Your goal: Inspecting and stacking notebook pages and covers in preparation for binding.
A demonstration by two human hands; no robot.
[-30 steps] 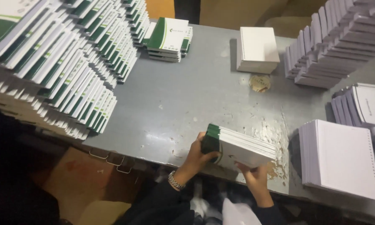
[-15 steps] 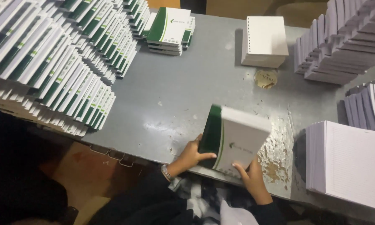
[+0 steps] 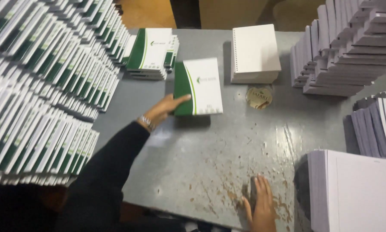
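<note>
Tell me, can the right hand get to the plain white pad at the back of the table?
Probably yes. The right hand rests on the near table edge, and only bare grey table lies between it and the white pad, though it's a long stretch.

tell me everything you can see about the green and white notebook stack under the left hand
The green and white notebook stack is a small pile of several notebooks lying flat on the grey table. The top cover looks like glossy card: a dark green band down its left side, white on the rest, and a small printed mark. The left hand rests its fingers on the lower left edge. It sits apart from the similar stack and the plain white pad behind it.
</note>
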